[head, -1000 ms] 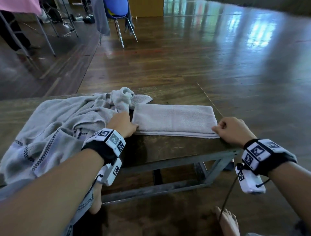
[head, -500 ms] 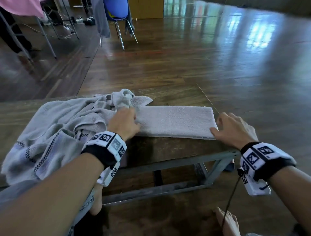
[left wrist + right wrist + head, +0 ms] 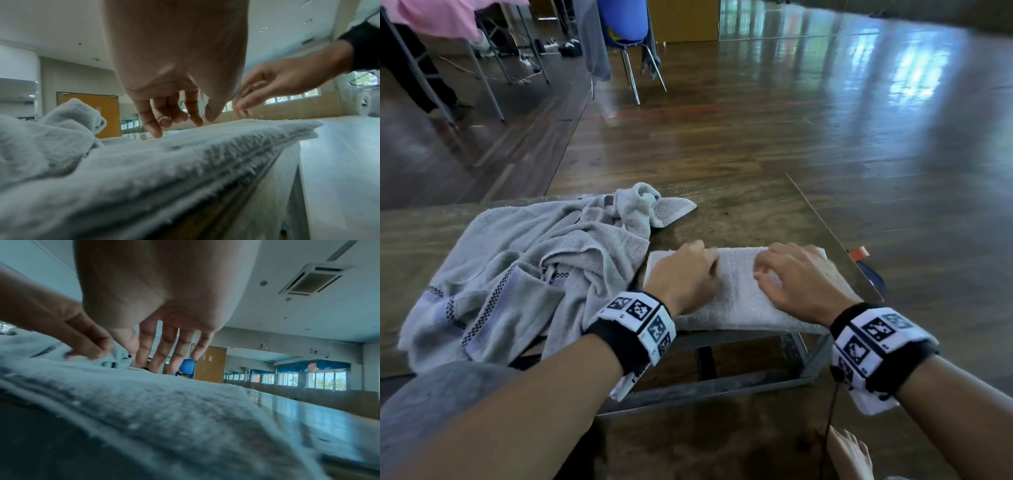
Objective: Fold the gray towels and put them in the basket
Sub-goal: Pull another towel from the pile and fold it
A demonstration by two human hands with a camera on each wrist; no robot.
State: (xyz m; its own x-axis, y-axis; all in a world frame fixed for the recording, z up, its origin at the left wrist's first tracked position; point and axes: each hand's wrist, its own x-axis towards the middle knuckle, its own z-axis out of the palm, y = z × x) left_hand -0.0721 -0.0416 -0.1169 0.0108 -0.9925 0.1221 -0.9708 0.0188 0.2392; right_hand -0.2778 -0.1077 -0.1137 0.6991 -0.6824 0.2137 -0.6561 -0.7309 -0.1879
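- While both hands lie on the folded towel [image 3: 739, 291], a loose heap of gray towels [image 3: 524, 267] sits left of it on the same table [image 3: 750, 212], its near edge hanging over the table's front; some of the heap carries a checked band.
- Just right of the heap, the left hand [image 3: 685, 277] rests palm down on the left part of the folded towel, fingers [image 3: 156, 120] spread and only a little bent, tips on the cloth, gripping nothing.
- The folded towel is a flat, layered strip along the table's front edge, touching the heap at its left end and reaching nearly to the table's right corner.
- On the towel's right part lies the right hand [image 3: 801, 277], also palm down, fingers [image 3: 162, 350] straight and fanned, tips pressing the pile, holding nothing.
- Far behind the towel, across the wooden floor, stands a blue chair [image 3: 626, 24] with a gray cloth draped on it.
- No basket shows in any view.
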